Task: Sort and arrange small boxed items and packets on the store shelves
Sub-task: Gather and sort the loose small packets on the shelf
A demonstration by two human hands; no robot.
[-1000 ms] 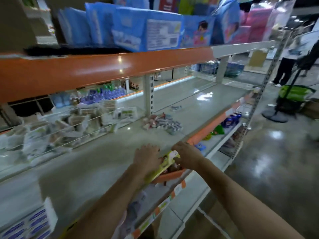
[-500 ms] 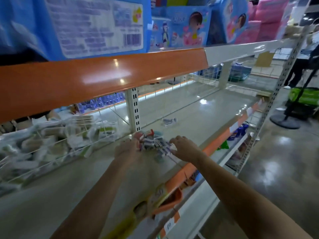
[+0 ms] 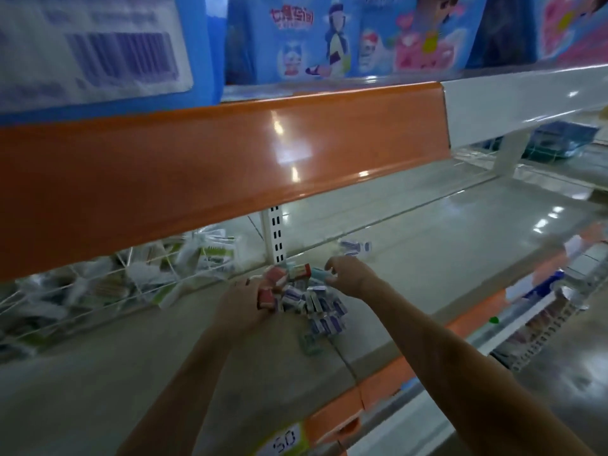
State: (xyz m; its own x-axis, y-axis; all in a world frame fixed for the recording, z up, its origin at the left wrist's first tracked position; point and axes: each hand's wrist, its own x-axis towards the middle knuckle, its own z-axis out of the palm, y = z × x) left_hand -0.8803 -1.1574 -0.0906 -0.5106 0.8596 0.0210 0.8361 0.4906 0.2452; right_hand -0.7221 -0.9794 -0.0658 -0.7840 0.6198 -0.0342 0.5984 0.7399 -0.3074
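Hands have moved from the shelf's front lip a second ago, where they held a flat yellow packet over an orange tray, deep onto the grey shelf point(image 3: 427, 258). They now meet at the pile of small boxes point(image 3: 312, 301) lying near the white slotted upright point(image 3: 275, 238). The left hand point(image 3: 245, 306) sits against the pile's left side with its fingers curled round a red box point(image 3: 267, 296). The right hand point(image 3: 350, 278) reaches in from the right and pinches the end of a teal box point(image 3: 320, 274) at the top of the heap. My reading is that the tray step is finished and the sorting of this heap is just starting, with red, teal and purple-and-white boxes mixed together.

One stray purple-and-white box point(image 3: 355, 249) lies apart, farther back on the shelf. A clear packet point(image 3: 311, 343) rests just in front of the pile.

Much is hard to make out. Motion blur smears the print on the boxes, so brands and exact counts cannot be read. The left fingers are mostly hidden behind the hand itself. The orange shelf edge point(image 3: 197, 172) above cuts off the wire basket of packets point(image 3: 98, 291) at left, and a price tag point(image 3: 284, 444) at the bottom is only partly legible.
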